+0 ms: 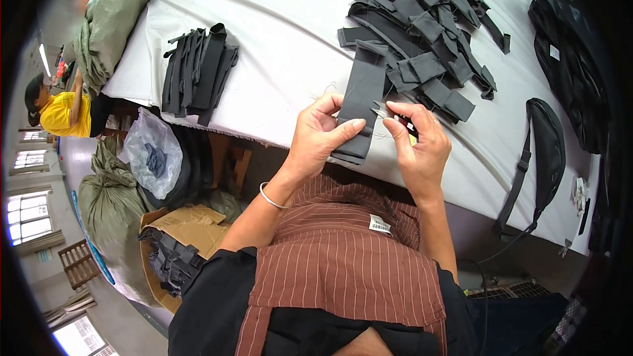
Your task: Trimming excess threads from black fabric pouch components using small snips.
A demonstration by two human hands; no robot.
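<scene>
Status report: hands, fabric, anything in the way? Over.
Left hand pinching dark fabric strip. Right hand holding small snips at strip's edge. Heaped strips just beyond, blocking neither hand.

A white cloth (277,26) covers the table, drawn into several long creases, with a frayed edge on the near left side. It carries 2 groups of dark fabric pieces: a large, tangled pile of dark grey strips (428,23) at the far middle, its pieces overlapping at many angles, and a smaller row of dark strips (198,72) well apart to the left, laid roughly side by side. A grey-green sack (125,10) lies along the left edge. On the right rests 1 black waist bag (550,148) with its strap trailing toward the near edge; just beyond it sits a black heap (567,59) bearing 1 white label. Small items (580,194), too small to tell, lie near the right edge.
</scene>
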